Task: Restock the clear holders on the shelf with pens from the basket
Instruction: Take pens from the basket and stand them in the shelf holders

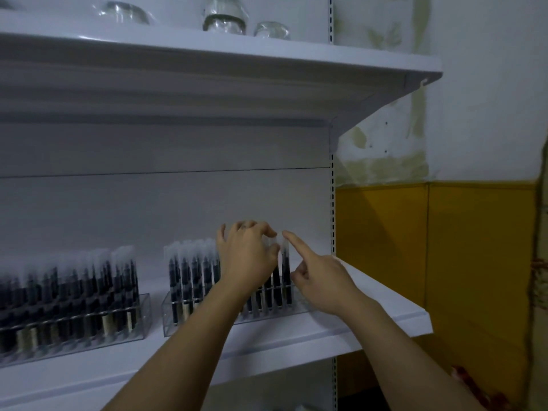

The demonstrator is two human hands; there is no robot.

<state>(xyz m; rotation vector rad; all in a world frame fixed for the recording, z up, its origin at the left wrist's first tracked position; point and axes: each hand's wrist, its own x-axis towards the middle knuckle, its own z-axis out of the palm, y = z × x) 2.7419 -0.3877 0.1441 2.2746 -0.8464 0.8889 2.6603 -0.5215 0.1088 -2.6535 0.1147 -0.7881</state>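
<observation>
Two clear holders stand on the white shelf [326,330], both full of upright dark pens in clear sleeves. The left holder [139,318] is partly cut off at the frame edge. At the right holder [172,318], my left hand [246,256] curls its fingers round the tops of pens near the right end. My right hand [314,274] points its index finger against the top of the rightmost pen [286,268]; its other fingers are curled. No basket is in view.
An upper shelf [267,60] overhangs the holders and carries several clear glass items [224,16]. The shelf upright [332,209] bounds the right side. Beyond it is a white and yellow wall [444,232].
</observation>
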